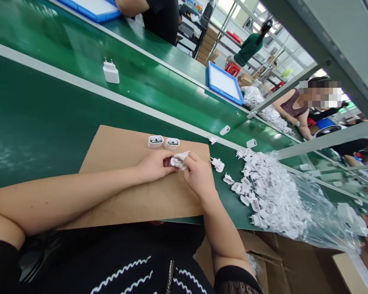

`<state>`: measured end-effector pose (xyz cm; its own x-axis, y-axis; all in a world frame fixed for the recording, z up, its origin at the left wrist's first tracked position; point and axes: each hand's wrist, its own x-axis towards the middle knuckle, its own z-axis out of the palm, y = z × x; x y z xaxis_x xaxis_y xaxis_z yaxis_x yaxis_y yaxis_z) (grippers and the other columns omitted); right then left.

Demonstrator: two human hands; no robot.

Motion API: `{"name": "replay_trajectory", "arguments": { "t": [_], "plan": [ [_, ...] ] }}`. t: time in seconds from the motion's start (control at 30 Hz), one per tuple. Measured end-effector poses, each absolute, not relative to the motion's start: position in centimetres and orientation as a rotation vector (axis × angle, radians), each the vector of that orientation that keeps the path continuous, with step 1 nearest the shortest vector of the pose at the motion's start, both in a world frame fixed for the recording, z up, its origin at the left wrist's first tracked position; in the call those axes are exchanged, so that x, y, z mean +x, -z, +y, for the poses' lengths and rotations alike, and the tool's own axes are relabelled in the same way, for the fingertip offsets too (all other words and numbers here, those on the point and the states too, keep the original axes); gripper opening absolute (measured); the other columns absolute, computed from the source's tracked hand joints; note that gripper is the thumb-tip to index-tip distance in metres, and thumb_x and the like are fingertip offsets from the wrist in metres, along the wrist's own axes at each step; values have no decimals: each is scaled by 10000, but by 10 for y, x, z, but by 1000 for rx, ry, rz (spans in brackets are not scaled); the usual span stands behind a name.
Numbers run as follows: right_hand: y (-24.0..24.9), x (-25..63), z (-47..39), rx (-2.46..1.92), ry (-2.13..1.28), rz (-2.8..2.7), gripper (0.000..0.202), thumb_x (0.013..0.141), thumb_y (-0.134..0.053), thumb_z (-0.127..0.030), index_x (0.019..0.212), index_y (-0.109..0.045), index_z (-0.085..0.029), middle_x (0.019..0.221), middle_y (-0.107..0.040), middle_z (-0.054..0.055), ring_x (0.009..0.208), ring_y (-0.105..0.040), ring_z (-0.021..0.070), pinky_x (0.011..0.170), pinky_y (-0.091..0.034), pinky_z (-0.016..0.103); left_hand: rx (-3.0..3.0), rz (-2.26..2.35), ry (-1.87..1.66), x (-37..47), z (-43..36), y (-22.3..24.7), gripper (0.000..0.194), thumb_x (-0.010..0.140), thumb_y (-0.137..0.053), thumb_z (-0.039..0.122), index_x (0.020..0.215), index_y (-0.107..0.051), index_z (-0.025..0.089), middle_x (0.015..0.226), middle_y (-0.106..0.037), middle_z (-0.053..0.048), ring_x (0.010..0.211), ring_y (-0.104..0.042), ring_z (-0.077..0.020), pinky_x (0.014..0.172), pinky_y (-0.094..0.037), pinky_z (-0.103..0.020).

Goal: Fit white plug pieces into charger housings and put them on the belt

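Note:
Above the brown cardboard sheet (125, 200), my left hand (155, 165) and my right hand (198, 171) meet around a small white plastic part (178, 160). Fingers of both hands are closed on it and cover much of its shape. White material wraps a finger of my right hand. Just beyond my hands, two open white charger housings (155, 141) (172, 143) stand side by side on the cardboard, with electronic components showing inside. Loose white plug pieces (217, 164) lie to the right of my right hand.
A large pile of white plug parts (272, 192) spreads beside clear plastic bags on the right. An assembled charger (111, 73) and loose housings (225, 130) sit on the green belt (147, 85). Blue-edged trays (242, 98), metal posts and other people are beyond.

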<state>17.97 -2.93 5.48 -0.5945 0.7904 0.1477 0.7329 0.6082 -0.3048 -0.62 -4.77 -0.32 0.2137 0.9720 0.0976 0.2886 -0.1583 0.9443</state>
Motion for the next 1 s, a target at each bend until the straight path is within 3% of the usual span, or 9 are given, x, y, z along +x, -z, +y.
{"name": "replay_trajectory", "arguments": {
  "t": [0.33, 0.47, 0.53, 0.6, 0.67, 0.73, 0.83, 0.93, 1.0],
  "plan": [
    [-66, 164, -38, -1454, -94, -2613, 219, 865, -519, -51, 840, -676, -202, 873, -612, 33, 744, -520, 155, 561, -235, 293, 1841, 1252, -1047, -4, -52, 0, 219, 890, -658, 307, 1065, -681, 176, 886, -706, -21, 728, -595, -170, 677, -451, -290],
    [-54, 169, -30, -1409, -376, -2434, 207, 822, -545, -62, 847, -699, -198, 827, -603, 16, 686, -487, 141, 555, -256, 270, 1891, 1359, -989, -1, -54, -1, 297, 898, -661, 325, 1157, -679, 182, 906, -721, -39, 766, -624, -200, 702, -463, -314],
    [-46, 178, -19, -1322, -685, -2278, 218, 837, -594, -142, 1000, -722, -210, 822, -622, -2, 637, -470, 128, 553, -310, 247, 1906, 1392, -972, 0, -55, -2, 303, 904, -657, 330, 1168, -685, 185, 920, -730, -47, 766, -634, -204, 707, -468, -320],
    [-40, 190, -3, -1223, -937, -2080, 389, 875, -625, -287, 1260, -664, -240, 938, -679, -2, 596, -463, 113, 568, -392, 243, 1916, 1402, -966, 0, -56, -3, 257, 913, -643, 337, 1111, -703, 185, 928, -736, -52, 765, -641, -203, 707, -474, -320],
    [-36, 206, 15, -1248, -886, -1911, 494, 918, -592, -388, 1396, -592, -261, 1116, -695, 31, 635, -514, 120, 635, -468, 271, 1914, 1401, -956, -1, -57, -3, 252, 922, -631, 356, 1092, -713, 189, 925, -737, -49, 752, -642, -199, 696, -482, -318],
    [-35, 220, 30, -1430, -609, -1839, 454, 947, -555, -379, 1377, -625, -251, 1251, -665, 71, 807, -605, 164, 742, -503, 309, 1905, 1401, -946, -2, -57, -1, 305, 923, -633, 387, 1146, -710, 194, 944, -741, -48, 751, -645, -201, 703, -497, -324],
    [-37, 230, 38, -1622, -347, -1871, 359, 966, -534, -309, 1279, -700, -253, 1366, -610, 82, 1009, -630, 211, 824, -507, 334, 1848, 1396, -950, -3, -55, 3, 413, 902, -657, 420, 1253, -681, 204, 1052, -748, -62, 807, -661, -215, 757, -524, -350],
    [-39, 225, 25, -1384, -481, -2016, 312, 963, -583, -356, 1219, -736, -262, 1129, -659, 63, 798, -594, 165, 730, -501, 304, 1694, 1356, -961, -1, -52, 3, 443, 852, -705, 474, 1191, -697, 190, 1011, -748, -74, 809, -663, -229, 747, -537, -366],
    [-42, 219, 12, -1066, -724, -2138, 452, 880, -721, -429, 1303, -697, -271, 1028, -634, 40, 682, -522, 133, 634, -480, 274, 1528, 1263, -972, 0, -51, -2, 452, 813, -737, 517, 1111, -707, 179, 951, -742, -76, 804, -664, -233, 726, -543, -362]
  ]
}}
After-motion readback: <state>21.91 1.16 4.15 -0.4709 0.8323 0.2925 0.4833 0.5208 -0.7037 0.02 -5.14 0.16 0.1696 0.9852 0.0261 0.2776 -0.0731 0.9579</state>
